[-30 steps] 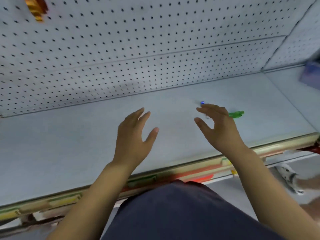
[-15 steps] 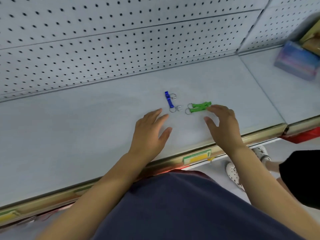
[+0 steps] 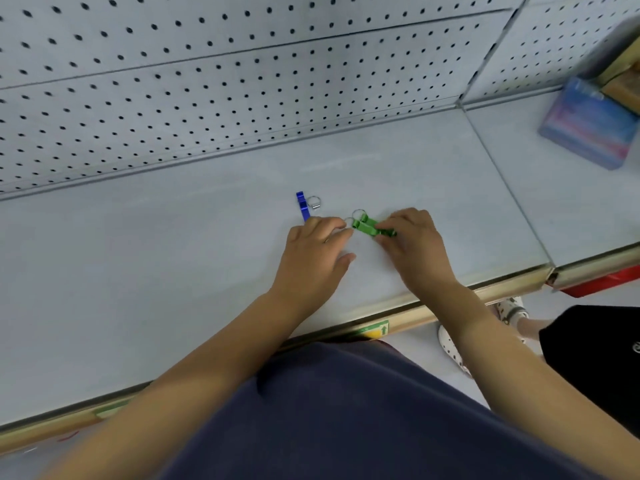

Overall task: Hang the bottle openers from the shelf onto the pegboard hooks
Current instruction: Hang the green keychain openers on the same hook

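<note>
A green bottle opener (image 3: 364, 226) with a key ring lies on the grey shelf (image 3: 173, 258) between my hands. My right hand (image 3: 414, 247) pinches its right end with curled fingers. A blue bottle opener (image 3: 301, 205) with a small silver ring lies just left of it. My left hand (image 3: 317, 258) covers the blue opener's near end, its fingertips reaching the rings beside the green opener; whether it grips anything is hidden. The white pegboard (image 3: 242, 81) rises behind the shelf; no hooks show here.
A blurred blue-and-pink box (image 3: 588, 124) stands on the neighbouring shelf section at the right, with a brownish box behind it. The shelf's gold front rail (image 3: 433, 313) runs along the near edge. Another person's shoes (image 3: 453, 351) and dark clothing are at lower right.
Both hands moved forward onto the openers: the right hand now pinches the green opener, the left fingers reached the blue opener's near end. The camera tilted down and closer.
</note>
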Tool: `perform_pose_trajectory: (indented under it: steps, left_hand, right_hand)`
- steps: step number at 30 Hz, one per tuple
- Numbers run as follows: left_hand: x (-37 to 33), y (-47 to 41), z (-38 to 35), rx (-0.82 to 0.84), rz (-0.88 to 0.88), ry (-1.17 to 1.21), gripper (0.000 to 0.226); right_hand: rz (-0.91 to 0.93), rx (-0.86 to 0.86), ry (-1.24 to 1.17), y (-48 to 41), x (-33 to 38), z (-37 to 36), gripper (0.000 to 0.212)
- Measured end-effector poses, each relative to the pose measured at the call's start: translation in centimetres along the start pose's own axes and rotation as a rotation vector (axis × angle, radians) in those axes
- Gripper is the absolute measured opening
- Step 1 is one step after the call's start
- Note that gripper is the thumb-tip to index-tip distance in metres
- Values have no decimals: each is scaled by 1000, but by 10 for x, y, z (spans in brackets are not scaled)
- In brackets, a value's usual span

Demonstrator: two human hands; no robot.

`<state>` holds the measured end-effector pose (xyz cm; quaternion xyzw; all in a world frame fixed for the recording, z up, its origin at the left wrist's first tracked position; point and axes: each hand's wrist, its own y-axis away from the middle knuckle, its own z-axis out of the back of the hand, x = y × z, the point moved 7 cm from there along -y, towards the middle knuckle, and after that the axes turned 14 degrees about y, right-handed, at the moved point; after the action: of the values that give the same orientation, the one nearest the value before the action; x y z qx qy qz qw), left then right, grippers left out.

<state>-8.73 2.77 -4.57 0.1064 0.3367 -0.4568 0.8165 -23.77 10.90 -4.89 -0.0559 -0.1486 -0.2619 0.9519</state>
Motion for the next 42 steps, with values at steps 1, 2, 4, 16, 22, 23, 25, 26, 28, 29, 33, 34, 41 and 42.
perform_pose_trajectory:
  steps: [1, 2, 4, 16, 22, 23, 25, 26, 28, 29, 33, 34, 41, 42]
  left_hand:
    - [1, -2, 0, -9, -4, 2, 38]
    - [1, -4, 1, -22, -11, 11, 36]
    - [1, -6, 6, -61, -15, 63, 30]
    - [-4, 5, 13, -37, 743, 1183, 30]
    - [-3, 21, 37, -117, 724, 1177, 20]
    - [-2, 24, 43, -126, 718, 1168, 18]
    - [-1, 33, 55, -122, 711, 1155, 15]
    - [-1, 38, 62, -110, 698, 1147, 16]
    - [-1, 49, 78, -76, 656, 1115, 17]
    - [0, 56, 86, -65, 635, 1094, 17]
    - [5, 85, 125, -75, 570, 1028, 22]
    - [8, 94, 134, -83, 566, 1014, 24]
    - [33, 169, 207, -140, 597, 944, 12]
    - [39, 180, 218, -173, 603, 938, 13]
  right_hand:
    - [-11, 5, -7, 3, -1, 0, 16]
    - [-27, 2, -21, 5, -3, 0, 16]
    - [-74, -19, -93, 11, -5, 4, 14]
    - [-145, -20, -496, 35, 48, 26, 13]
    - [-178, 0, -595, 42, 69, 35, 7]
    - [-206, 13, -630, 44, 71, 37, 7]
    - [-235, 31, -662, 46, 80, 40, 8]
    - [-234, 43, -657, 47, 85, 41, 9]
    - [-219, 82, -658, 48, 99, 43, 12]
    - [-212, 103, -672, 49, 107, 43, 15]
    - [-191, 170, -771, 58, 148, 37, 18]
    - [-174, 181, -790, 61, 160, 35, 17]
    - [51, 251, -831, 85, 259, 28, 9]
    - [76, 251, -858, 88, 273, 28, 8]
